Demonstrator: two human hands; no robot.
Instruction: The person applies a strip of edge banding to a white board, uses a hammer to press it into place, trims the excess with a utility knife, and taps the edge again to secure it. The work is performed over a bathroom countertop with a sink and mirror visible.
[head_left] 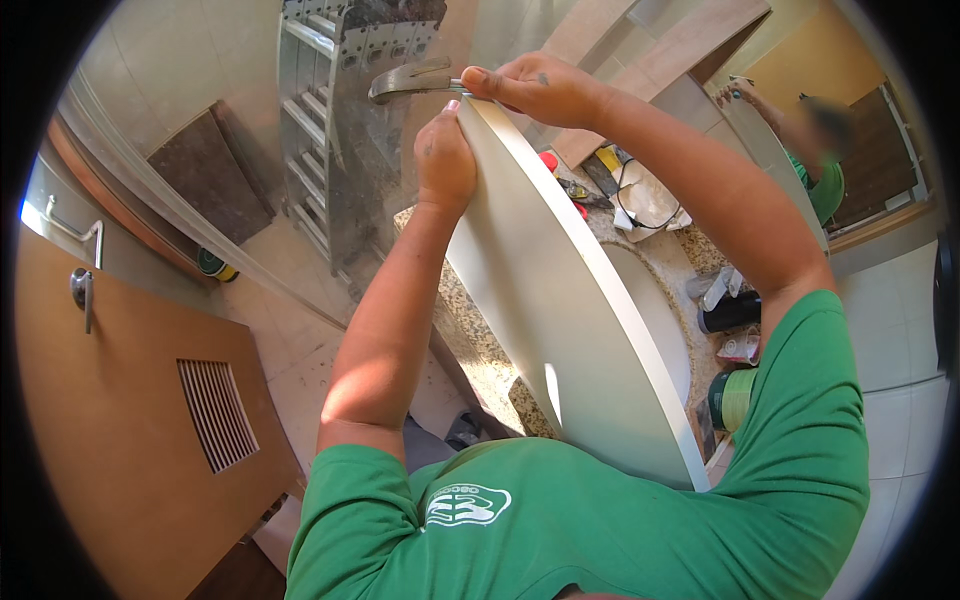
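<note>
A long white panel (pixel 560 300) stands on its narrow edge, running from my chest to the far side over a granite counter (pixel 480 335). My left hand (pixel 445 160) is closed at the panel's far end, its fingertips near the top corner. Just above that corner, my right hand (pixel 545 90) is closed on a claw hammer (pixel 410 80), whose metal head points left. The right-hand fingers lie mostly out of sight, and most of the hammer's handle is hidden. The panel's near end rests close to my green shirt.
A metal folding ladder (pixel 325 130) stands at the far left, behind a clear glass screen. At left is a wooden door (pixel 150 420) with a vent. The counter holds a sink (pixel 650 300), tools, a black cylinder (pixel 730 312) and a green roll (pixel 738 400). A mirror (pixel 800 130) hangs at right.
</note>
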